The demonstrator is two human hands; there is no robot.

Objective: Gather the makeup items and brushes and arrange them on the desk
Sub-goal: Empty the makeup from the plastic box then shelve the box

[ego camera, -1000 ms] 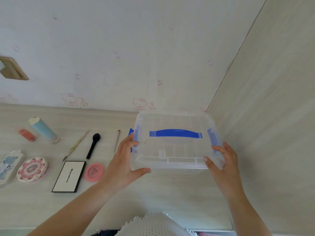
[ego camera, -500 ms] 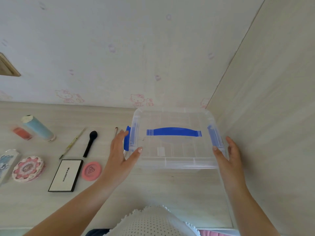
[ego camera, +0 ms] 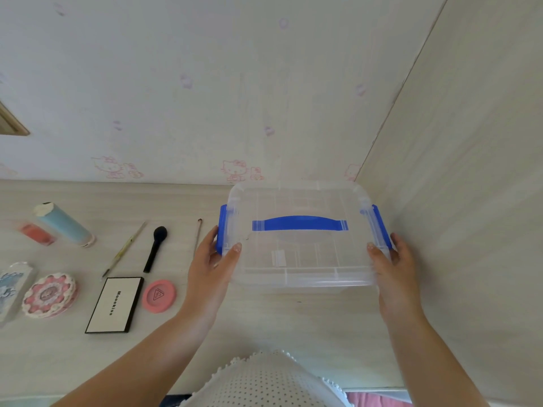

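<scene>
A clear plastic box point(ego camera: 299, 259) with a blue handle and blue side clips stands in the desk's back right corner. My left hand point(ego camera: 211, 265) grips its left end, thumb on the lid. My right hand point(ego camera: 388, 265) grips its right end the same way. Laid out to the left are a thin brush point(ego camera: 198, 235), a black brush point(ego camera: 155, 248), a slim pale tool point(ego camera: 125, 249), a pink round compact point(ego camera: 159, 295), a white palette with black edges point(ego camera: 113, 304), a frilly pink compact point(ego camera: 49, 295), a light blue tube point(ego camera: 66, 225) and a small orange item point(ego camera: 36, 234).
A wall with pink cartoon prints rises behind the desk point(ego camera: 264, 324). A pale wood panel point(ego camera: 458, 201) stands close on the box's right. A blue patterned case point(ego camera: 11, 286) lies at the left edge. My white dotted top point(ego camera: 264, 380) shows at the bottom.
The box has moved back and down from a tilted lift to sit level near the back right corner. Both hands shifted with it to its ends.
</scene>
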